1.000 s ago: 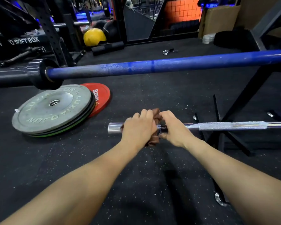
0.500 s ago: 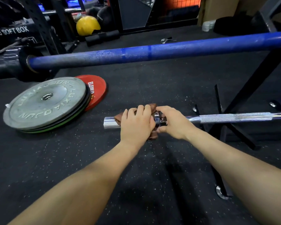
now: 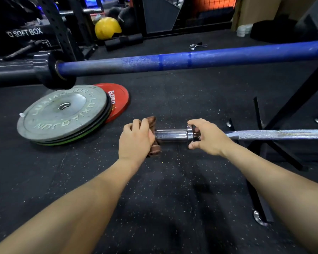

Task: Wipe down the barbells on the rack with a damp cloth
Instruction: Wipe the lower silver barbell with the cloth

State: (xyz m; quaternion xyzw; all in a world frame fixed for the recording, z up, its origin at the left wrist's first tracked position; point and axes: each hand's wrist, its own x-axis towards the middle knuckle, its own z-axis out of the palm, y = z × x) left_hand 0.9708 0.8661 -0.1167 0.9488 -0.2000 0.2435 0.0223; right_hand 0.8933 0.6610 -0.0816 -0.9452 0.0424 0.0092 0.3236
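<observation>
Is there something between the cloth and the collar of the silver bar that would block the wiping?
Nothing visible does. The left hand grips the brown cloth round the end of the silver bar, and the bare sleeve runs free up to the collar. Only the right hand, gripping the collar, sits at that far end.

Left hand [image 3: 135, 139], gripping the brown cloth [image 3: 153, 136], has slid outward along the chrome barbell's sleeve [image 3: 173, 135] and now wraps the sleeve's free end, which earlier poked out bare beyond the hand. Hands, touching one second ago, are now well apart; a bright length of sleeve shows between them. Right hand [image 3: 208, 137] grips the sleeve's collar [image 3: 190, 133], thumb over the top, fingers [image 3: 194, 145] curled underneath. Cloth bunches above and below the left hand at the sleeve tip. The view has tilted down: the blue barbell [image 3: 191, 59] and weight plates [image 3: 62, 114] sit lower in the frame.
</observation>
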